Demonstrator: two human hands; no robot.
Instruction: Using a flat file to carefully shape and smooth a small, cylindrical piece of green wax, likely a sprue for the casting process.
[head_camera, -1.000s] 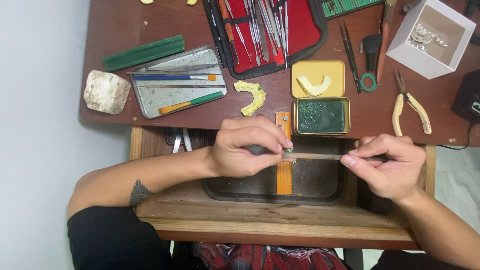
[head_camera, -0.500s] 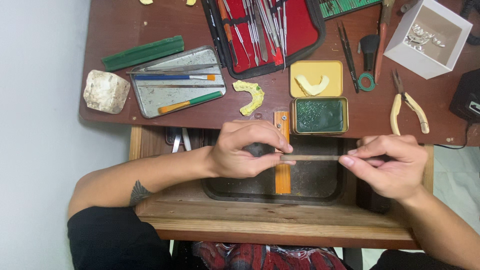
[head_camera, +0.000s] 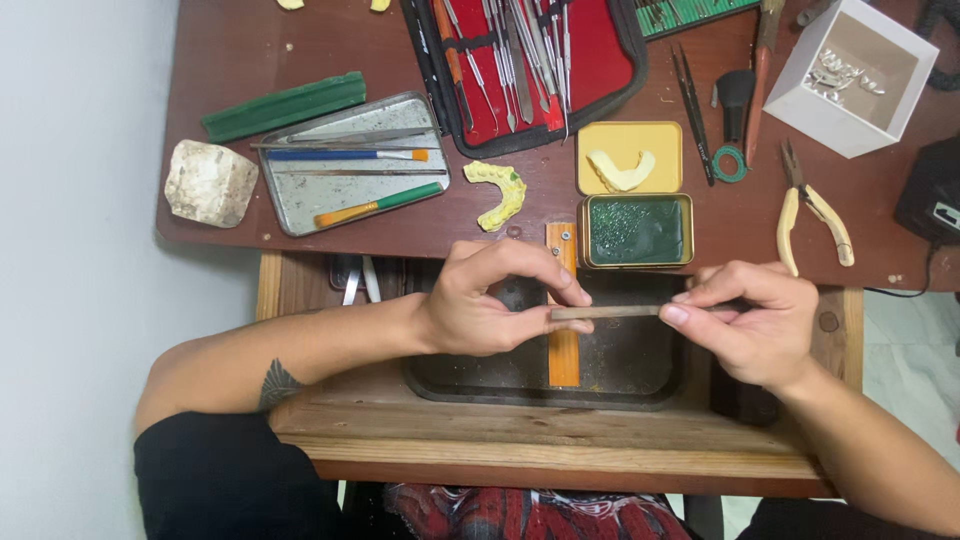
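Both my hands pinch a thin flat stick level over the dark tray: left hand and right hand each keep their grip, barely shifted from a moment ago.

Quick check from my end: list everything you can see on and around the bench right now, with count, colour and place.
thin rod: 1, grey-brown, held level between both hands over the dark tray
dark tray: 1, black, sunk in the wooden drawer
bench pin: 1, orange wood, jutting over the tray
green tin: 1, open, right of the pin
yellow lid: 1, holding a pale dental cast
yellow cast: 1, on the table
metal tray: 1, silver, with brushes, left
green bar: 1, far left
stone block: 1, off-white, left edge
tool case: 1, red-lined, top
pliers: 1, cream handles, right
white box: 1, top right
left hand: fingers pinching the rod
right hand: fingers pinching the rod
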